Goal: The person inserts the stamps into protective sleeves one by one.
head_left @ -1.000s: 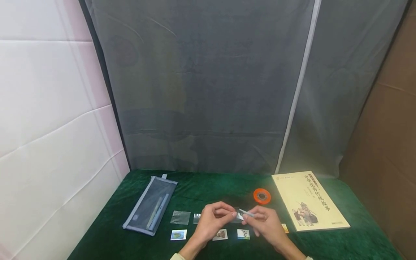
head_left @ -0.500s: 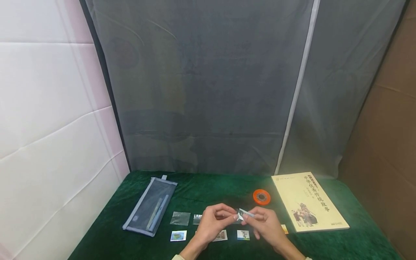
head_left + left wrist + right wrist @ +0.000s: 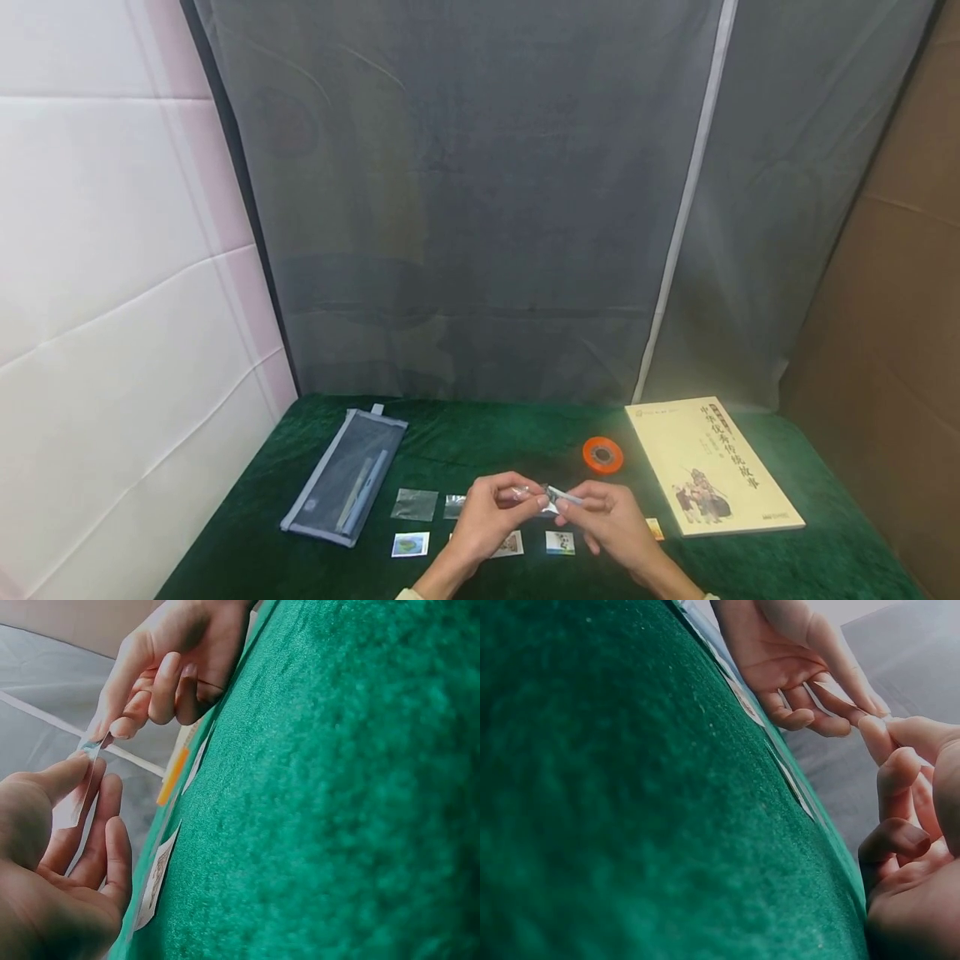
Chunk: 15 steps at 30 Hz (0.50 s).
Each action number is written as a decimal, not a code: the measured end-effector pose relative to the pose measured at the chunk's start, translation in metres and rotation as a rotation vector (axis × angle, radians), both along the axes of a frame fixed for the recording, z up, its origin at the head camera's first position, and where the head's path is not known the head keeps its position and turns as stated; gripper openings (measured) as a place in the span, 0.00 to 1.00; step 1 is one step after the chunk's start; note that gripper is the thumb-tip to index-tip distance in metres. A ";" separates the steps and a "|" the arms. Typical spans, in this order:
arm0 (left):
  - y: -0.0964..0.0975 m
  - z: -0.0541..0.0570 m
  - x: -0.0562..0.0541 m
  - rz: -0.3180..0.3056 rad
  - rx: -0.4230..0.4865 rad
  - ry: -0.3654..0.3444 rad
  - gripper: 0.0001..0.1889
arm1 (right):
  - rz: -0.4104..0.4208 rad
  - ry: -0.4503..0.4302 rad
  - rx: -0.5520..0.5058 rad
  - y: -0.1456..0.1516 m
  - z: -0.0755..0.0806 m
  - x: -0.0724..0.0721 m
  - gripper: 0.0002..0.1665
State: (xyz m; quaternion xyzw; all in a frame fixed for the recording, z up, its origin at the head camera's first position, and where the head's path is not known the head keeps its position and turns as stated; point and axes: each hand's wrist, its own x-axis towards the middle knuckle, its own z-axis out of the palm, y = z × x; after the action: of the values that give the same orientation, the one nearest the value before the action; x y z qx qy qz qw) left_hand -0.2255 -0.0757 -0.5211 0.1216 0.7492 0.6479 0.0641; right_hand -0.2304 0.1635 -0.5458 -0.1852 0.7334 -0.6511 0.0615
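Note:
In the head view both hands meet over the table's middle. My left hand (image 3: 487, 517) pinches a small clear plastic sleeve (image 3: 71, 806) between thumb and forefinger, its other fingers loosely bent. Opposite it, my right hand (image 3: 611, 521) pinches a small pale-edged picture card (image 3: 564, 495) at the sleeve's end. Whether the card's tip is inside the sleeve cannot be told. Below the hands lie a panda picture card (image 3: 559, 542) and a brown animal card (image 3: 512, 544), the latter partly behind my left hand. A yellow card (image 3: 655, 529) shows beside my right wrist.
Further left lie a blue-green picture card (image 3: 410, 544), a clear sleeve (image 3: 415, 504) and another sleeve (image 3: 454, 506) half covered by my hand. A mesh pencil case (image 3: 348, 475) holds pens. An orange tape roll (image 3: 603, 455) and a yellow book (image 3: 712, 467) lie on the right.
The card between the hands has tilted and shifted slightly left. More shiny plastic shows at my left fingers. Both hands keep their pinch, and the things on the table lie as before.

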 end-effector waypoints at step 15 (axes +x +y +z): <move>-0.001 -0.001 -0.002 -0.022 -0.008 -0.014 0.10 | -0.001 -0.056 0.012 0.000 -0.002 -0.002 0.10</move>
State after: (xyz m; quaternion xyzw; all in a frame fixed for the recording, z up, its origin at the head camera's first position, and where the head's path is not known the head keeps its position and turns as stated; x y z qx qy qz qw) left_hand -0.2273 -0.0767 -0.5222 0.1249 0.7499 0.6450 0.0768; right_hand -0.2326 0.1638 -0.5476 -0.1664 0.7354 -0.6516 0.0830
